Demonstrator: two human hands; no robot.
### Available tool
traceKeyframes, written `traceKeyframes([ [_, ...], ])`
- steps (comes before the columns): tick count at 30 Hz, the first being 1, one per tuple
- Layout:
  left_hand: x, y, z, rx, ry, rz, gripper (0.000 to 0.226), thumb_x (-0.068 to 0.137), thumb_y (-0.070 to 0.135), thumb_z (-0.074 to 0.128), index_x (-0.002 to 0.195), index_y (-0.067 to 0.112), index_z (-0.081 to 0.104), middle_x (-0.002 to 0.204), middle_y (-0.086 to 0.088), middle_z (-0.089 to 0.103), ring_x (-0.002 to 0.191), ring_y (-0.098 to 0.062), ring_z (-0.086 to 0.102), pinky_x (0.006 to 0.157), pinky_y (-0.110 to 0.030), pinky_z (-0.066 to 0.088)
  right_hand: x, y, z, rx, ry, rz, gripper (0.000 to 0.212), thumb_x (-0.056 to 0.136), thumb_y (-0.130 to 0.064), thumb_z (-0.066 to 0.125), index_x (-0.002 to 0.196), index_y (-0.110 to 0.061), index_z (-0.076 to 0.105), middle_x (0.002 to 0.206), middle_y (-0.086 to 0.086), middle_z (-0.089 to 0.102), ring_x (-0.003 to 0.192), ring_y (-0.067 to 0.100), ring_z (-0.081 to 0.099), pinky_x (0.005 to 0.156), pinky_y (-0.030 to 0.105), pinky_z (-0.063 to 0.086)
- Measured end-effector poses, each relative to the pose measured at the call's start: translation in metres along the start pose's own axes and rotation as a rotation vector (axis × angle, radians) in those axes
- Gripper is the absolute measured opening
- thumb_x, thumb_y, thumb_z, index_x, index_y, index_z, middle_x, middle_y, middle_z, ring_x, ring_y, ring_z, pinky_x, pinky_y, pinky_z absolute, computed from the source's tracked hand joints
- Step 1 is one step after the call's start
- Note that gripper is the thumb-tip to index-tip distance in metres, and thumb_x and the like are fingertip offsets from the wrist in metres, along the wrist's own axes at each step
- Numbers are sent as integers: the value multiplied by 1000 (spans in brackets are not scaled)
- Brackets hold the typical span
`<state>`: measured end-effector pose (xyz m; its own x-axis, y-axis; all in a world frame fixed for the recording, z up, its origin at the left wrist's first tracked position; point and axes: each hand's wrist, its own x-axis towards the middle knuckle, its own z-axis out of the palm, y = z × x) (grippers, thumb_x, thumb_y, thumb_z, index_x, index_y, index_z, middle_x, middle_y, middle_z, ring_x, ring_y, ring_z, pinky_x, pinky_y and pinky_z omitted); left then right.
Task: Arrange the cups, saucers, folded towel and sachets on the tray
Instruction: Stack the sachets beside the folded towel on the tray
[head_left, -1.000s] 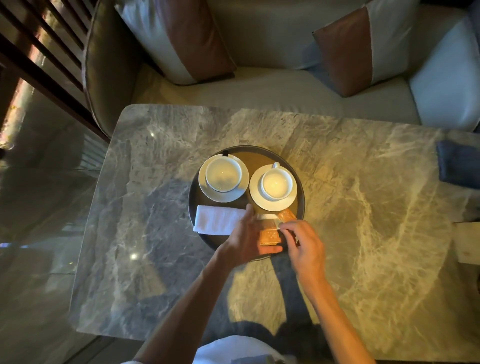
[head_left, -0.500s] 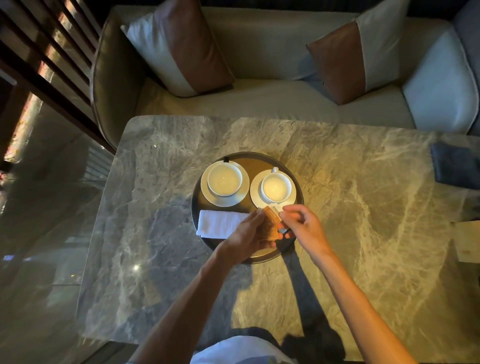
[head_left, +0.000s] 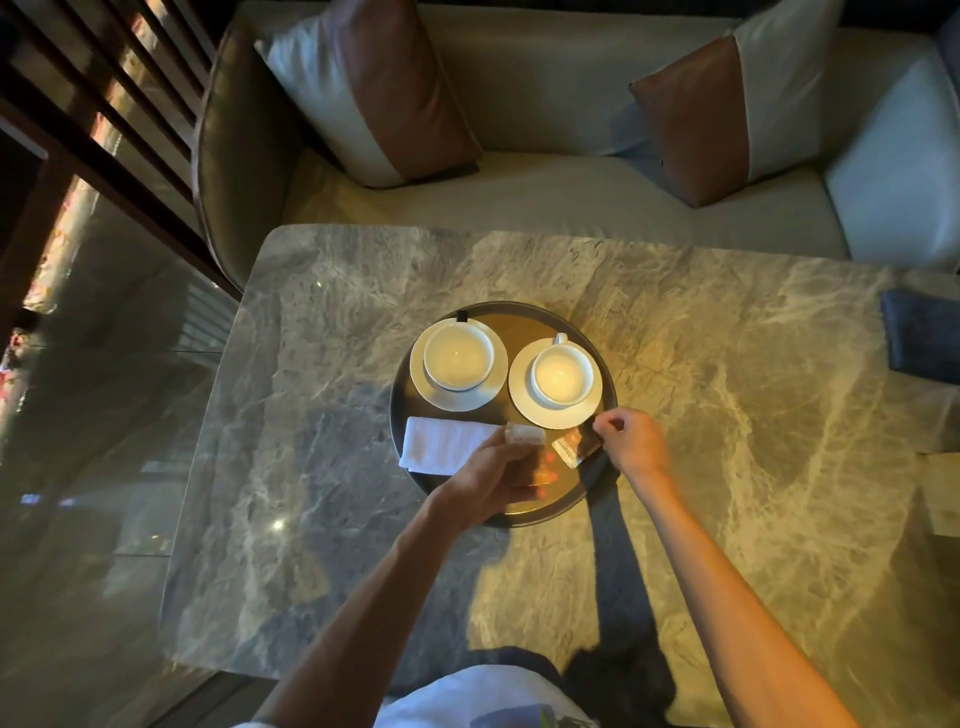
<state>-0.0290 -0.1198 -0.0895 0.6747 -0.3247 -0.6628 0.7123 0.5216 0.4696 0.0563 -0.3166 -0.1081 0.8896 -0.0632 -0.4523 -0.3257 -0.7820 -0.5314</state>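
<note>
A round dark tray (head_left: 524, 314) sits on the marble table (head_left: 727, 364). Two white cups stand on white saucers at its back: the left cup (head_left: 458, 355) and the right cup (head_left: 561, 374). A folded white towel (head_left: 441, 449) lies at the tray's front left. My left hand (head_left: 491, 475) holds a stack of sachets (head_left: 524, 435) over the tray's front. My right hand (head_left: 631, 439) pinches the edge of one brown sachet (head_left: 574, 446) lying near the right rim.
A sofa with two brown-and-white cushions (head_left: 374, 88) runs behind the table. A dark blue cloth (head_left: 919, 335) lies at the table's right edge. A pale box (head_left: 943, 491) sits at the far right. Wooden slats stand to the left.
My right hand has drawn one brown sachet out to the right, away from the stack that my left hand holds. The view has shifted slightly.
</note>
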Motion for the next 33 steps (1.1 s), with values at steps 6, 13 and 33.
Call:
traceKeyframes([
  [6, -1, -2, -5, -30, 0, 12, 16, 86, 31, 65, 101, 26, 65, 96, -7, 72, 84, -20, 72, 67, -34, 58, -9, 7, 38, -198, -60, 102, 35, 90, -20, 69, 120, -10, 54, 128, 13, 49, 112, 32, 58, 94, 39, 47],
  [13, -9, 3, -7, -61, 35, 10, 21, 94, 31, 55, 109, 16, 57, 99, -12, 66, 84, -23, 69, 68, -32, 58, -5, 1, 43, -206, -35, 169, 45, 86, -14, 72, 122, -5, 47, 128, 18, 44, 109, 37, 58, 83, 37, 47],
  [33, -13, -28, 86, 59, -80, 365, 37, 101, 21, 46, 134, 17, 31, 106, -17, 51, 87, -26, 57, 70, -35, 51, -105, 5, -32, 856, -4, 74, 9, 88, -12, 70, 94, -9, 64, 74, 4, 67, 63, 9, 63, 59, 18, 52],
])
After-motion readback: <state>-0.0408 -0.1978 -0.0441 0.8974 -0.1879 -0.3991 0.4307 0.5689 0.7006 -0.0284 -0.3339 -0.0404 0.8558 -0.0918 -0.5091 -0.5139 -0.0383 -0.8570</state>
